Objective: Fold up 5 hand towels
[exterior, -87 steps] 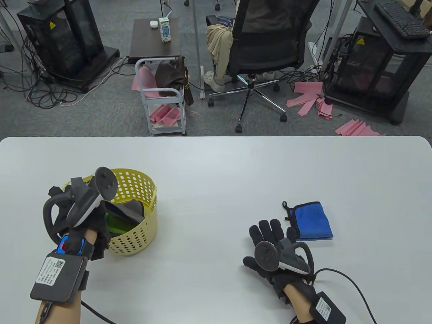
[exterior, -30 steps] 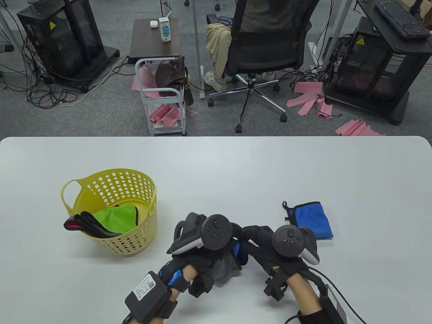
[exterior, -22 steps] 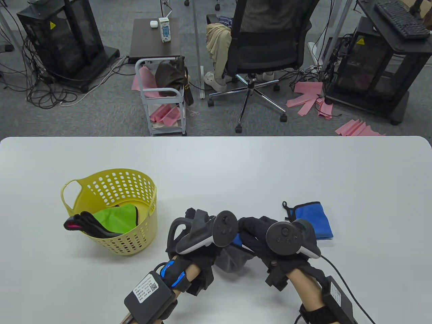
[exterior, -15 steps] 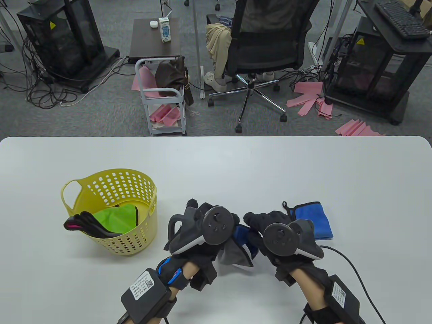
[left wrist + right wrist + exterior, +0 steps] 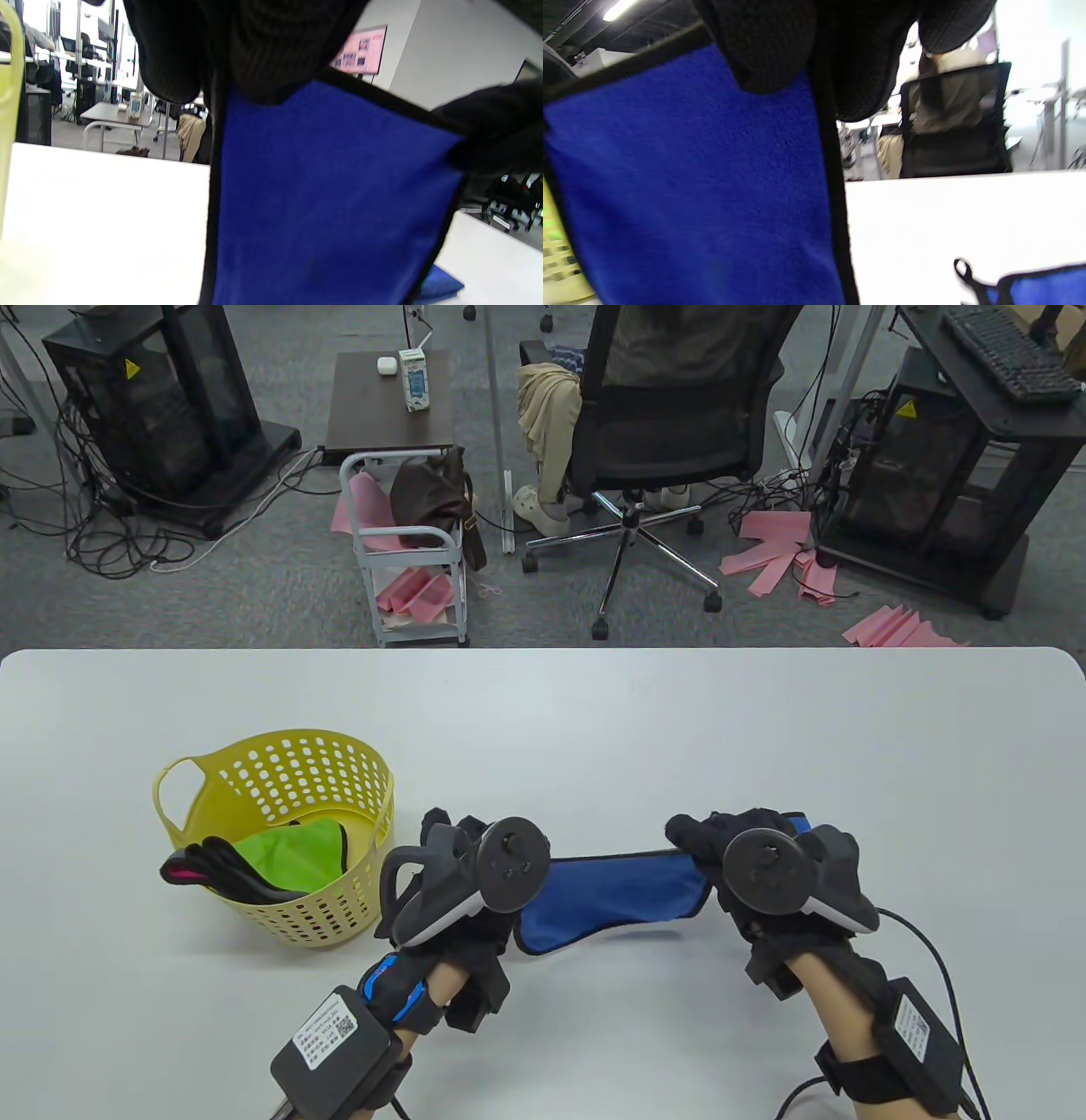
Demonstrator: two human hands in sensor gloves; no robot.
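Observation:
A blue hand towel with black trim (image 5: 615, 895) hangs stretched between my two hands above the table. My left hand (image 5: 462, 865) grips its left top corner; the towel fills the left wrist view (image 5: 331, 195). My right hand (image 5: 738, 844) grips its right top corner; the towel also fills the right wrist view (image 5: 691, 178). A folded blue towel (image 5: 1039, 286) lies on the table under my right hand, mostly hidden in the table view. A yellow basket (image 5: 344, 891) at the left holds a green towel (image 5: 288, 857) and dark ones (image 5: 221, 878).
The white table (image 5: 594, 729) stretches far back and to the right. The basket stands just left of my left hand. An office chair (image 5: 670, 432), a small cart (image 5: 407, 560) and equipment racks stand on the floor beyond the table's far edge.
My left hand took a towel out of the basket and brought it to the middle. Both hands then moved apart, spreading the bunched towel wide; its blue side now shows.

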